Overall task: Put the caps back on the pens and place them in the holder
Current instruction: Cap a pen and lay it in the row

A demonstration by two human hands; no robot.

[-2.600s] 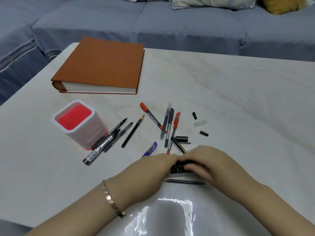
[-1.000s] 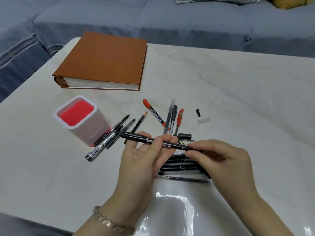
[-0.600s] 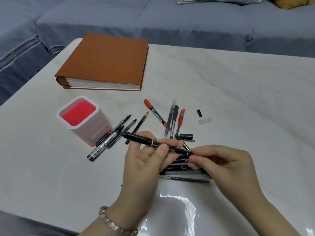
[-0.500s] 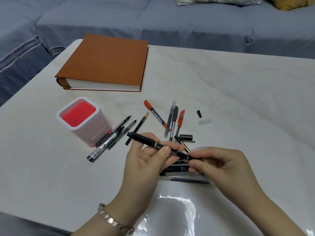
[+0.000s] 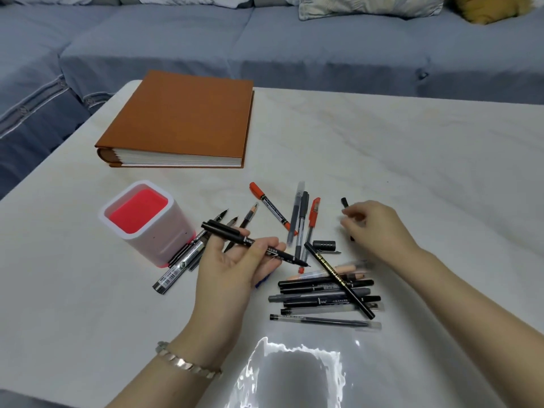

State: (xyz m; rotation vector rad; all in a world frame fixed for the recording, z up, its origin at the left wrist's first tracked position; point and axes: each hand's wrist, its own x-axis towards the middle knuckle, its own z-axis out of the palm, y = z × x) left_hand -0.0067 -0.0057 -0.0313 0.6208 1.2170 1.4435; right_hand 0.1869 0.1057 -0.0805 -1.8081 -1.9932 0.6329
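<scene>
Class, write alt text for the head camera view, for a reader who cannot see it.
A person's left hand holds an uncapped black pen above a white table while the right hand reaches among small loose caps. More pens lie scattered and piled between the hands, a white holder with a red inside stands to the left, and an orange book lies behind.

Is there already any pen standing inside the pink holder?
No, the pink holder shows only its red inside, while the pens lie on the table and one black pen is in the left hand.
</scene>
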